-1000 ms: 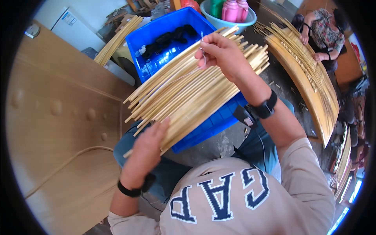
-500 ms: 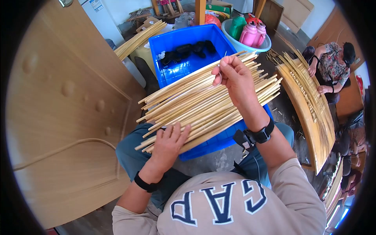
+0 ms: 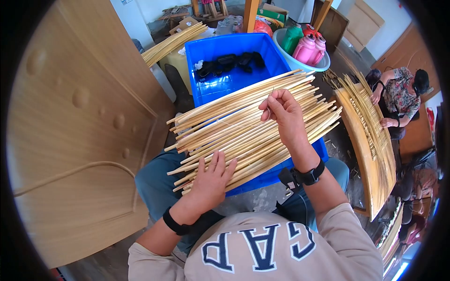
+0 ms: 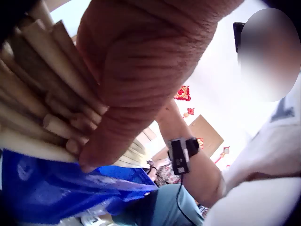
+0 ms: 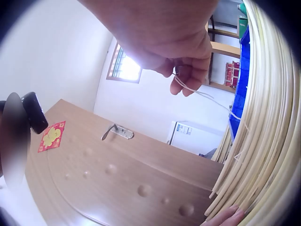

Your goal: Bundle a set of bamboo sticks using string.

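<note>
A layer of pale, thin sticks (image 3: 248, 136) lies side by side across the top of the blue tub (image 3: 191, 70). My left hand (image 3: 209, 180) rests on their near left ends, fingers straight and spread. In the left wrist view its thumb (image 4: 110, 136) lies against the stick ends at the side. Above the middle of the sticks, my right hand (image 3: 285, 114) pinches a thin needle (image 3: 273, 89) between thumb and fingers. White thread (image 5: 204, 96) runs from those fingers down to the sticks in the right wrist view.
Black items (image 3: 227, 63) lie inside the tub. Behind it, a basin (image 3: 284, 47) holds pink and green flasks. A wooden door (image 3: 79, 140) stands close at left. At right, another person (image 3: 398, 93) works over a curved board (image 3: 358, 154) with sticks.
My left hand has moved from the near edge of the sticks to lie spread on their left ends. My right hand keeps its pinch on the needle. The head view has shifted.
</note>
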A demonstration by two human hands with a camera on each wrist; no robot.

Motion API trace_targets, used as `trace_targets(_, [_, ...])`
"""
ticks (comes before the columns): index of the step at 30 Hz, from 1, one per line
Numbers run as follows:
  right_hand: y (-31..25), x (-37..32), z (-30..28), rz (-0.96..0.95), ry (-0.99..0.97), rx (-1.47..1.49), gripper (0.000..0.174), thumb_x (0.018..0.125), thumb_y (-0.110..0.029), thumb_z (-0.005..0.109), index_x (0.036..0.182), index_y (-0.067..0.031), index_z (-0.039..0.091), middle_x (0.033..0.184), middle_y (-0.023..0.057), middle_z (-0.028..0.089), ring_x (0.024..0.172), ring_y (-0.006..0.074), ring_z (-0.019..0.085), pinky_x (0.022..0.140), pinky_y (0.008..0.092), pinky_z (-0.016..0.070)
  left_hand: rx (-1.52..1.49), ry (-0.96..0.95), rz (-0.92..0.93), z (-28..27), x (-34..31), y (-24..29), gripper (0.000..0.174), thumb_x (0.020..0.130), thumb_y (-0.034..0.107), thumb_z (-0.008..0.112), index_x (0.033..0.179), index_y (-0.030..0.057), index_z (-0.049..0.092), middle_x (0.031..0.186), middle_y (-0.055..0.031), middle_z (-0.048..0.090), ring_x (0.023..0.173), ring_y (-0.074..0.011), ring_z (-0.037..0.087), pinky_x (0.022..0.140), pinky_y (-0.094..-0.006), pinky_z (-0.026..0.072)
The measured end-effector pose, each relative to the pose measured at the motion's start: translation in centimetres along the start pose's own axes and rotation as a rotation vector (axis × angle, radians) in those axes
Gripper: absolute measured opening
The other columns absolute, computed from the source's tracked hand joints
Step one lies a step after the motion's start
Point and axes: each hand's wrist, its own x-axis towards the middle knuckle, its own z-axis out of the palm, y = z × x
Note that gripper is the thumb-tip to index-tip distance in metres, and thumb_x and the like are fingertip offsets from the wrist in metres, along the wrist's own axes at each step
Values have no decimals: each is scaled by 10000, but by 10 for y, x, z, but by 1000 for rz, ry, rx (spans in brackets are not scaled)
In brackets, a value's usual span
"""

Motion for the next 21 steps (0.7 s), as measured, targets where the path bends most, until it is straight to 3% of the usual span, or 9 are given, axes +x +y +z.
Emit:
trace_targets(5, [-3, 2, 2, -51, -5, -3, 48, 923, -119, 503, 929, -77, 480, 775, 64, 604, 592, 104, 557, 547, 217, 457, -157, -8, 136, 0, 5, -25, 918, 590, 120, 745, 1381, 94, 281, 1380, -255, 284, 1302, -369, 274, 1038, -481, 236])
trace_targets(9, [-3, 5, 11, -34, 32, 25, 56, 930, -137, 495, 956, -100, 462, 772, 67, 597, 568, 97, 549, 508, 215, 453, -241, -86, 212, -23, 7, -43, 892, 606, 126, 747, 1372, 77, 294, 1355, -241, 330, 1287, -368, 302, 1030, -428, 274])
trace_targets(11, [1, 7, 19, 41, 37, -3, 70, 936, -160, 489, 976, -117, 452, 766, 72, 595, 553, 91, 550, 479, 208, 450, -630, 222, 243, -30, 14, -58, 623, 651, 116, 722, 1224, 47, 488, 1166, -205, 523, 1133, -355, 475, 923, -385, 395])
trace_targets(12, [4, 9, 21, 86, 22, -22, 74, 941, -174, 482, 981, -125, 443, 765, 72, 595, 545, 91, 558, 479, 208, 459, -635, 217, 249, -32, 23, -67, 623, 651, 116, 722, 1224, 47, 488, 1166, -205, 523, 1133, -355, 475, 923, -385, 395])
trace_targets(14, [5, 12, 33, 149, 13, -12, 72, 946, -181, 470, 985, -135, 431, 764, 75, 595, 539, 95, 565, 473, 210, 465, -490, 398, -84, -37, 46, -84, 265, 703, 113, 680, 947, 25, 626, 899, -148, 625, 893, -323, 589, 769, -367, 471])
trace_targets(16, [6, 16, 42, 166, -20, -34, 111, 951, -245, 467, 979, -153, 412, 773, 88, 602, 545, 99, 571, 494, 212, 471, -253, 584, -145, -24, 74, -96, 87, 727, 111, 649, 770, 35, 645, 759, -116, 626, 749, -300, 603, 675, -382, 478])
trace_targets(17, [1, 15, 47, 155, -45, -10, 109, 952, -245, 465, 974, -151, 413, 770, 86, 601, 543, 100, 570, 493, 210, 470, -253, 588, -147, -18, 85, -103, 87, 727, 111, 649, 770, 35, 645, 759, -116, 626, 749, -300, 603, 675, -382, 478])
trace_targets(19, [-6, 12, 57, 108, -81, 34, 99, 953, -239, 464, 954, -147, 426, 743, 79, 591, 518, 92, 540, 466, 193, 439, -215, 419, -197, -10, 101, -110, 84, 722, 119, 647, 786, 68, 664, 777, -109, 636, 755, -283, 612, 674, -391, 478])
trace_targets(21, [-10, 7, 59, 77, -123, 28, 93, 951, -232, 467, 946, -145, 433, 730, 77, 587, 506, 85, 520, 453, 186, 417, -188, 407, -200, -1, 108, -112, 82, 713, 122, 655, 783, 81, 669, 772, -105, 638, 750, -281, 613, 666, -390, 479])
